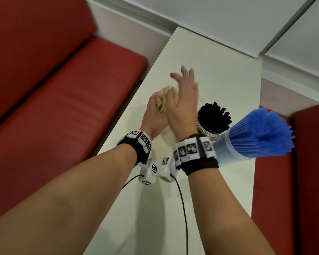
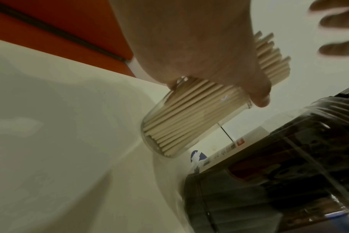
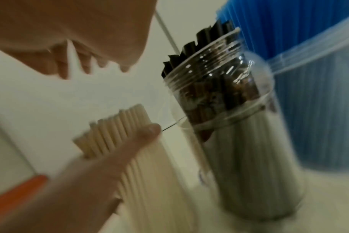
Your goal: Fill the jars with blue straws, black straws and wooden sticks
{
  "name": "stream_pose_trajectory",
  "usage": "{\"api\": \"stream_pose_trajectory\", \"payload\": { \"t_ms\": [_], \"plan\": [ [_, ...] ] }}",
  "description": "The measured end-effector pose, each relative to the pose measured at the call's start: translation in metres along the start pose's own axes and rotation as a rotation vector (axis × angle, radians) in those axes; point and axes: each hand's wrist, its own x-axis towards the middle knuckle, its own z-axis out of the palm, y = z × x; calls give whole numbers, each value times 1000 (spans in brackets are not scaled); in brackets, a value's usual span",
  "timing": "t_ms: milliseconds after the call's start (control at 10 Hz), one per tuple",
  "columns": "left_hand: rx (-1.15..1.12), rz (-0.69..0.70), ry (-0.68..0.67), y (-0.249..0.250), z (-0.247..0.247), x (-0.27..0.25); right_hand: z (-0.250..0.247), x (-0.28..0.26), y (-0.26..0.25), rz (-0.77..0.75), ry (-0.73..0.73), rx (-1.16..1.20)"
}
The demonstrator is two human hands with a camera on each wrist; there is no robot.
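Observation:
A bundle of wooden sticks [image 1: 166,96] stands in a clear jar [image 2: 163,141] on the white table [image 1: 219,85]. My left hand [image 1: 155,115] grips the sticks just above the jar's rim, its thumb [image 3: 133,146] pressed on their side. Just above and to the right of the stick tops my right hand [image 1: 184,94] hovers flat, fingers [image 3: 86,66] spread, holding nothing. To the right stands a clear jar of black straws [image 1: 214,116], and beside it a larger jar packed with blue straws [image 1: 265,133].
A red bench seat [image 1: 63,107] runs along the table's left edge, and a red seat back [image 1: 311,181] rises at the right. White wall panels [image 1: 228,19] stand behind the table's far end. Cables from the wrist cameras hang over the near table.

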Motion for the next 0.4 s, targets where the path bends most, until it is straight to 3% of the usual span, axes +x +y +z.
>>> {"api": "stream_pose_trajectory", "payload": {
  "t_ms": [100, 200, 300, 400],
  "plan": [
    [49, 166, -62, 4, -2, 2, 20, -21, 19, 97, -344, -507],
    [-46, 155, -76, 7, -5, 4, 14, -20, 26, 132, -380, -460],
    [-92, -33, -114, 18, -11, 1, -8, -9, 13, 197, -529, -398],
    [-12, -158, -140, 16, -16, -5, -53, -1, -15, 86, -398, -164]
  ]
}}
